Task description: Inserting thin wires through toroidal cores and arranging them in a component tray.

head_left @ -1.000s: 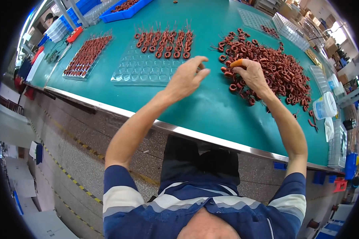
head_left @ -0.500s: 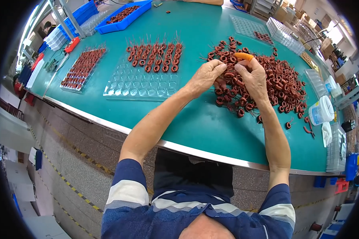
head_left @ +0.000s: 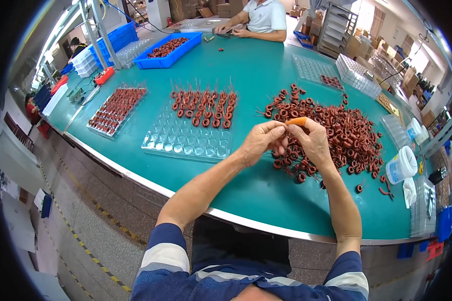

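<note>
Over the near-left edge of a heap of reddish-brown wire-wound ring coils, my two hands meet at the fingertips. My left hand is closed in a pinch, its thumb and forefinger almost touching the right thumb. My right hand is closed too, with an orange finger cover on its forefinger. Whatever lies between the fingertips is hidden by them. To the left, a clear plastic tray has coils standing in its far rows, wire leads pointing up; its near pockets hold none.
A second clear tray full of coils lies further left. At the back stands a blue bin of coils. White tubs, red-handled pliers and clear trays line the right side. A co-worker sits across the table.
The view has tilted up, so the table sits lower and the co-worker's upper body now shows. My hands have drawn closer together, fingertips meeting.
</note>
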Available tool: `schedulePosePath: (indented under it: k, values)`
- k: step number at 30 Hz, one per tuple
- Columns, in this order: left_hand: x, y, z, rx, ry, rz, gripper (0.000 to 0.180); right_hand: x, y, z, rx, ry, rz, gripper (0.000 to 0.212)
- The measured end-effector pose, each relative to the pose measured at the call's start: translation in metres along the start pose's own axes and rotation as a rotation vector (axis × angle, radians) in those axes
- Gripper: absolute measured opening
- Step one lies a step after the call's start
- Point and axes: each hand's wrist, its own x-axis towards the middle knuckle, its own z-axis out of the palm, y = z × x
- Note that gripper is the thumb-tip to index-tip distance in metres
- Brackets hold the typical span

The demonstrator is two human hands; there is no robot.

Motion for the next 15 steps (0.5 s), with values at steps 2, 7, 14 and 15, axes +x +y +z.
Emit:
schedulePosePath:
  k: [2, 7, 14, 15]
  values:
    - [0.0, 0.001, 0.004, -0.061, 0.016, -0.021, 0.024, -0.003, -0.005, 0.001, 0.111, 0.028, 0.044, 0.022]
    - [0.0, 0.007, 0.008, -0.133, 0.071, -0.052, 0.024, 0.0, 0.0, 0.001, 0.167, 0.022, 0.146, 0.02]
    - [0.006, 0.0, 0.006, 0.011, 0.261, 0.011, 0.021, -0.002, 0.002, 0.017, -0.671, 0.323, -0.724, 0.009]
    - [0.005, -0.001, 0.006, 0.008, 0.264, 0.009, 0.02, -0.002, 0.004, 0.017, -0.607, 0.312, -0.658, 0.009]
